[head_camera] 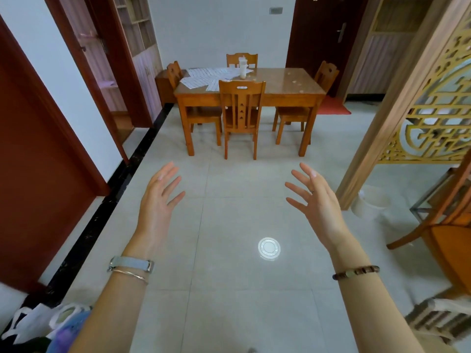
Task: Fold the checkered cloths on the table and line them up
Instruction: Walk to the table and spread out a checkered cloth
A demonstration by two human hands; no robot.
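Observation:
Several white checkered cloths [204, 77] lie spread and overlapping on the left half of a wooden dining table [288, 91] at the far end of the room. My left hand [159, 197] and my right hand [314, 197] are stretched out in front of me over the tiled floor, fingers spread, holding nothing. Both hands are far short of the table. A watch and a bangle sit on my left wrist, a bead bracelet on my right.
A white lidded cup [243, 68] stands on the table beside the cloths. Chairs surround the table, the nearest [241, 115] pushed in at the front. A carved screen [438, 98] and a post stand on the right, red-brown doors on the left, bags [43, 324] by my feet.

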